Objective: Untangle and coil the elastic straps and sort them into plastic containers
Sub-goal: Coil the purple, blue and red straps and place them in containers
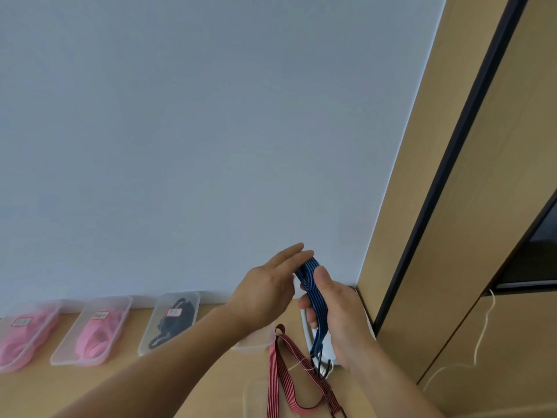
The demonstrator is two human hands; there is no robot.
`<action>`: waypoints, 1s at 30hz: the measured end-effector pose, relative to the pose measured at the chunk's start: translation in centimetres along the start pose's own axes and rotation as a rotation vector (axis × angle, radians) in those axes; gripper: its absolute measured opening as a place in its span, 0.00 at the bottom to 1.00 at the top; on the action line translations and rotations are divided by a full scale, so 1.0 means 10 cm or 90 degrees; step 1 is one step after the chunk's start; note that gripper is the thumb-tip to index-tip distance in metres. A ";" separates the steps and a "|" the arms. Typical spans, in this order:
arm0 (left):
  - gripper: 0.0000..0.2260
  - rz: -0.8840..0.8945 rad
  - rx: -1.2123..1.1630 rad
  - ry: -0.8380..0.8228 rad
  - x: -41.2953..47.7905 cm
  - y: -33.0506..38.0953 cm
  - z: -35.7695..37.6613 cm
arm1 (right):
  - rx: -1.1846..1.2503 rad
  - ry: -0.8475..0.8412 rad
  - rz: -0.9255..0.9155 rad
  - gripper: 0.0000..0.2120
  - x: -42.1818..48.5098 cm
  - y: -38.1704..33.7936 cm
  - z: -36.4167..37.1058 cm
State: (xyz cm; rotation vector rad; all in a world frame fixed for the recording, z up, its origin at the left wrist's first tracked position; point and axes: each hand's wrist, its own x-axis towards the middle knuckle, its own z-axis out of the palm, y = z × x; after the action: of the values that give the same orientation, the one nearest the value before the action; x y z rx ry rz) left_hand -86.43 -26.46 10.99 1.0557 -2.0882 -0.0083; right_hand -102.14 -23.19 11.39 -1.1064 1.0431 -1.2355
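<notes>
Right hand (337, 315): curled round the blue strap (312, 286), thumb on top.
Left hand (265, 288): fingers straight, tips touching the strap's far end.
Blue strap: folded, held above the surface (45, 387), right.
Red strap (283, 375): loose on the surface, near.
Containers (55, 359): far left, in a row.

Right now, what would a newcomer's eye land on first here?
First comes the dark blue striped elastic strap at lower centre-right, gripped in the right hand while the left hand holds straight fingers at its top end. Just below, a red striped elastic strap sprawls on the wooden table. At lower left stand two clear plastic containers of pink straps and a third container of black straps.
</notes>
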 end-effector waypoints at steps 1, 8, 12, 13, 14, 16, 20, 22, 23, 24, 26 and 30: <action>0.30 -0.107 -0.128 -0.033 0.01 0.02 -0.01 | -0.002 0.002 -0.012 0.30 0.00 -0.02 -0.01; 0.19 -0.462 -0.701 -0.254 0.20 0.18 -0.24 | -0.041 -0.045 -0.037 0.26 0.00 -0.08 0.00; 0.21 -0.489 -0.702 -0.138 0.19 0.15 -0.24 | -0.025 -0.057 -0.024 0.25 -0.04 -0.05 -0.01; 0.21 -0.482 -0.700 -0.122 0.20 0.15 -0.23 | -0.028 -0.058 -0.010 0.25 -0.05 -0.04 -0.01; 0.20 -0.472 -0.701 -0.111 0.21 0.14 -0.23 | -0.030 -0.059 0.009 0.24 -0.05 -0.03 -0.01; 0.19 -0.455 -0.687 -0.090 0.21 0.15 -0.24 | -0.038 -0.065 0.050 0.21 -0.05 -0.01 -0.01; 0.21 -0.414 -0.617 -0.072 0.18 0.10 -0.27 | -0.131 -0.103 0.092 0.11 -0.05 0.02 -0.06; 0.21 -0.364 -0.536 -0.088 0.14 0.07 -0.26 | -0.172 -0.123 0.103 0.10 -0.04 0.02 -0.08; 0.21 -0.329 -0.487 -0.100 0.10 0.06 -0.25 | -0.179 -0.129 0.109 0.10 -0.03 0.01 -0.08; 0.21 -0.291 -0.438 -0.112 0.07 0.06 -0.23 | -0.177 -0.133 0.115 0.10 -0.03 0.00 -0.09; 0.22 -0.212 -0.336 -0.129 0.00 0.05 -0.20 | -0.146 -0.139 0.131 0.10 0.00 -0.02 -0.10; 0.23 -0.020 -0.094 -0.111 -0.05 0.03 -0.17 | 0.025 -0.137 0.170 0.11 0.05 -0.04 -0.11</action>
State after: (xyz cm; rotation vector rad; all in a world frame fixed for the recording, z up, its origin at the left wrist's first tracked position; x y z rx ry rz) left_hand -85.35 -25.34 11.94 1.0287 -2.1885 -0.2763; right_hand -103.25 -23.73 11.58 -1.0079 0.9621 -0.9005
